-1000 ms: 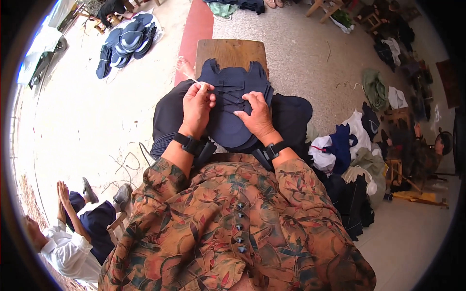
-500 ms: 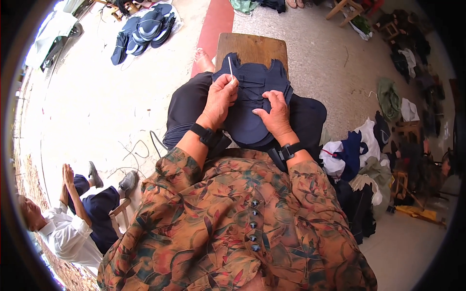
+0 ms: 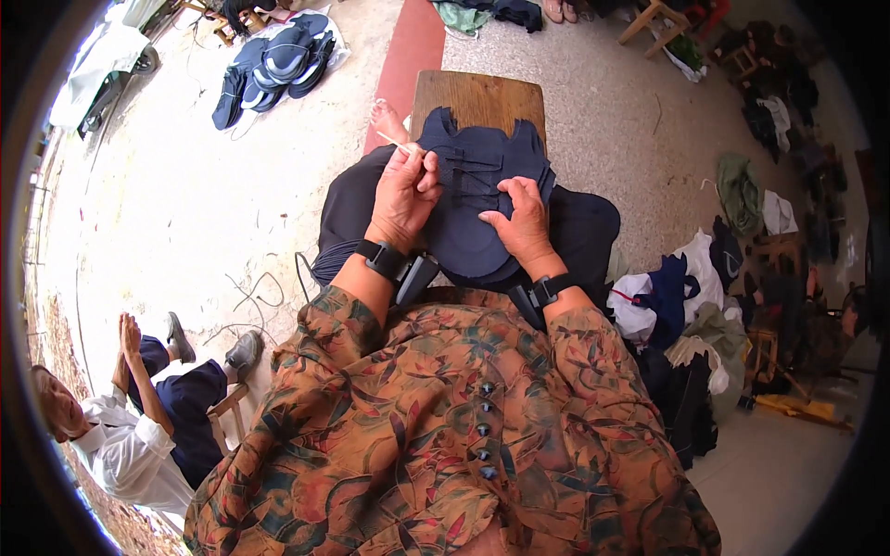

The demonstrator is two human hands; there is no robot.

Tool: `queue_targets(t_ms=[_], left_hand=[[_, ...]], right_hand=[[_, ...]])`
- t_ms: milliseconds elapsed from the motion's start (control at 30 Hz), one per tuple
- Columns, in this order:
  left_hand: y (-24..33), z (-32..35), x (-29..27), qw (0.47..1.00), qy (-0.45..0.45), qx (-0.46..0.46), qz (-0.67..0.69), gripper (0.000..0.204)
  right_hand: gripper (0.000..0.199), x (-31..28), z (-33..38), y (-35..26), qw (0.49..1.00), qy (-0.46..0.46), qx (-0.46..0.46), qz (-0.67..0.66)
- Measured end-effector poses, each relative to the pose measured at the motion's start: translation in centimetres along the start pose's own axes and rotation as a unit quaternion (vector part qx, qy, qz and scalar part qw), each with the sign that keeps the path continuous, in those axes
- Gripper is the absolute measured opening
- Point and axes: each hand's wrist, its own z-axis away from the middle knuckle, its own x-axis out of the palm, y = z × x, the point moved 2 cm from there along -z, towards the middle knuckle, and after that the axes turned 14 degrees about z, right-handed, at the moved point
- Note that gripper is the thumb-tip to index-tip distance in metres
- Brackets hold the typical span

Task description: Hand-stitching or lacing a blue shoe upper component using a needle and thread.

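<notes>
We judge stitching underway: left hand (image 3: 404,190) pinches a pale needle (image 3: 393,142) at eleven o'clock; right hand (image 3: 521,218) presses the navy fabric piece (image 3: 473,199) flat, grasping nothing.

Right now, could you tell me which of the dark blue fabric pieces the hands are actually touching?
The dark blue piece on the lap: left hand and right hand rest on it. The similar pieces lie untouched on the floor.

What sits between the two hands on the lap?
In the head view, only the dark navy cloth piece lies between the left hand and the right hand. Both hands rest on it, and stitched thread lines cross that stretch.
</notes>
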Motion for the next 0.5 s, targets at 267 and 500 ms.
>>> queue_targets(t_ms=[267, 500], left_hand=[[1.0, -0.2, -0.7, 0.929, 0.175, 0.187, -0.265, 0.005], [2.3, -0.2, -1.8, 0.684, 0.093, 0.411, -0.595, 0.009]], right_hand=[[0.054, 0.2, -0.1, 0.1, 1.0, -0.013, 0.005, -0.004], [0.054, 0.0, 0.2, 0.3, 1.0, -0.027, 0.013, 0.01]])
